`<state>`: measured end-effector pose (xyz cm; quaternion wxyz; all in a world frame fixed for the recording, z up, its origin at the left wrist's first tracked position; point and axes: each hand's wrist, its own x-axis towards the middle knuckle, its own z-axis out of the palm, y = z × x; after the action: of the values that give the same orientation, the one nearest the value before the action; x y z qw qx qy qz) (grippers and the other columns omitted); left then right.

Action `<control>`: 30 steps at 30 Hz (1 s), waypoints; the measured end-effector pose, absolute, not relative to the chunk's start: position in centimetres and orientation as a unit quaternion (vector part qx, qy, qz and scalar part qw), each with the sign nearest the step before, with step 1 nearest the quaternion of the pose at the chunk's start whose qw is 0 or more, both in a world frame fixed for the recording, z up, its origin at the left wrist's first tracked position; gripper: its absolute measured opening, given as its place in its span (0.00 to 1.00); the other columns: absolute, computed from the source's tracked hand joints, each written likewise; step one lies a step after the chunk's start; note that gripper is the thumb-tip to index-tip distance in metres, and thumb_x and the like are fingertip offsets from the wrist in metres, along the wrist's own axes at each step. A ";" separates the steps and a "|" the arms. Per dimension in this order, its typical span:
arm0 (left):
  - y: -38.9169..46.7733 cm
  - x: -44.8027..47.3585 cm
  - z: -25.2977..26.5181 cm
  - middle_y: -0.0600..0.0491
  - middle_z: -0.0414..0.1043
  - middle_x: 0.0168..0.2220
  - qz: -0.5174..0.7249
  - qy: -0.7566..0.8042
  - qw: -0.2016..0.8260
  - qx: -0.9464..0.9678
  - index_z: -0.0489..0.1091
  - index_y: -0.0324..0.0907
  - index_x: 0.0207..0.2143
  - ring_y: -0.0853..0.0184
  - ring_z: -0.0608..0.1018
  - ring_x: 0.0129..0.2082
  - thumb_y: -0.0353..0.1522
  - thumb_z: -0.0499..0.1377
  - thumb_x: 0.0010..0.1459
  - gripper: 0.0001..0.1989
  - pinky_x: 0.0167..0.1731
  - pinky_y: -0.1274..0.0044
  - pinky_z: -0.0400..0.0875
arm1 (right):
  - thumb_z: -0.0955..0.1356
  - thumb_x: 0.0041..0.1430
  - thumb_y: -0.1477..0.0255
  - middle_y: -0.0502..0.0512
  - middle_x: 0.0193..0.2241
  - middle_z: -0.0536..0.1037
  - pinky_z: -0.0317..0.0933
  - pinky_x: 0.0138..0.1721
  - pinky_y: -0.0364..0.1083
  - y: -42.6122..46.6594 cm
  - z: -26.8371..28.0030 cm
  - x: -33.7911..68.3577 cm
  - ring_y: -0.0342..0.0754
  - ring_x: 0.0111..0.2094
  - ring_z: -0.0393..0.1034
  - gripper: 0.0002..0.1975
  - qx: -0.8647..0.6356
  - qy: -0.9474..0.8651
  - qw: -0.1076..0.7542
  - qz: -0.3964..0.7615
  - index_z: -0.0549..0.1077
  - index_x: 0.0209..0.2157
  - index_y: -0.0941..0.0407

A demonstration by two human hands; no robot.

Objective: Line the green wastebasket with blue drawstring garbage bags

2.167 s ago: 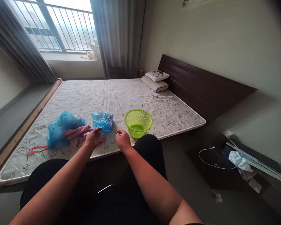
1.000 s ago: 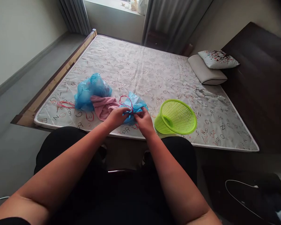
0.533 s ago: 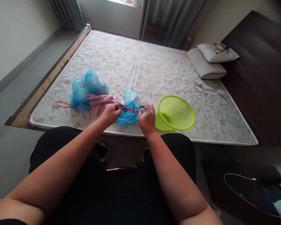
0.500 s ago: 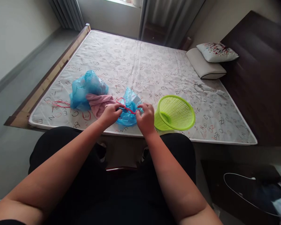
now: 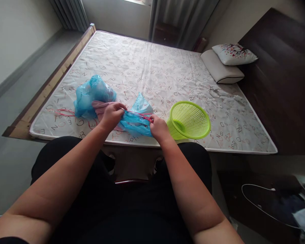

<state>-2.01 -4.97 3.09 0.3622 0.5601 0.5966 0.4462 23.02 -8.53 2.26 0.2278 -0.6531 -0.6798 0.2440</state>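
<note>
Between my hands a blue plastic bag (image 5: 137, 123) is stretched sideways near the mattress's front edge. My left hand (image 5: 113, 114) is closed on the bag's upper left edge. Closed on the bag's red drawstring (image 5: 145, 117) at the other side is my right hand (image 5: 158, 126). Partly behind my left hand lies a pink cloth (image 5: 101, 107). A second, fuller blue bag (image 5: 94, 95) sits to the left, its red string (image 5: 64, 112) trailing on the mattress. Beside my right hand a lime-green mesh basket (image 5: 190, 120) leans with its mouth tilted toward me.
The letter-printed mattress (image 5: 142, 67) lies on a wooden bed frame (image 5: 56, 76). Two pillows (image 5: 234, 54) rest by the dark headboard (image 5: 282, 84). A dark table (image 5: 246, 196) with a white cable (image 5: 256, 205) stands low on the right.
My hands have moved apart, the left one leftward over the pink cloth. The bag and its red drawstring, bunched before, are now pulled wide between them.
</note>
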 end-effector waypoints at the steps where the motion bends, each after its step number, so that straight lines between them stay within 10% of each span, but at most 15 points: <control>1: -4.5 -2.7 3.2 0.51 0.76 0.31 0.471 0.616 0.340 0.532 0.78 0.42 0.33 0.65 0.75 0.30 0.32 0.59 0.50 0.09 0.32 0.74 0.70 | 0.68 0.63 0.76 0.62 0.38 0.84 0.70 0.46 0.55 -8.4 2.2 23.4 0.61 0.39 0.78 0.13 -0.667 -0.668 0.221 0.244 0.81 0.46 0.52; 8: -3.1 -5.9 3.1 0.45 0.81 0.44 0.399 0.698 0.246 0.541 0.78 0.40 0.50 0.54 0.82 0.47 0.28 0.65 0.52 0.21 0.52 0.66 0.77 | 0.66 0.61 0.77 0.61 0.46 0.85 0.70 0.50 0.56 -8.0 1.6 24.3 0.58 0.43 0.78 0.26 -0.654 -0.606 0.377 0.252 0.77 0.60 0.52; 14: -5.7 -1.5 1.6 0.41 0.72 0.70 0.283 0.507 0.201 0.789 0.72 0.45 0.68 0.45 0.67 0.74 0.31 0.74 0.52 0.40 0.77 0.54 0.54 | 0.66 0.64 0.71 0.58 0.43 0.85 0.70 0.52 0.52 -9.1 3.0 22.2 0.54 0.44 0.78 0.12 -0.557 -0.665 0.392 0.305 0.79 0.46 0.53; 21: -5.3 -1.2 1.3 0.48 0.86 0.41 0.282 0.573 0.255 0.726 0.83 0.43 0.54 0.59 0.85 0.40 0.30 0.64 0.62 0.18 0.48 0.70 0.78 | 0.69 0.65 0.63 0.49 0.32 0.79 0.66 0.40 0.48 -9.7 3.5 21.8 0.47 0.31 0.69 0.11 -0.499 -0.674 0.402 0.367 0.79 0.45 0.51; 30: -3.2 -5.8 3.2 0.49 0.84 0.35 0.327 0.650 0.283 0.625 0.85 0.43 0.42 0.61 0.82 0.34 0.41 0.75 0.54 0.15 0.41 0.73 0.76 | 0.63 0.70 0.53 0.47 0.25 0.67 0.58 0.31 0.47 -7.5 2.4 24.0 0.47 0.27 0.62 0.17 -0.639 -0.456 0.519 0.339 0.69 0.36 0.51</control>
<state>-5.80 -3.20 3.18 0.2827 0.6253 0.6496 0.3273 24.00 -7.46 2.42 0.5190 -0.6388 -0.4557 0.3390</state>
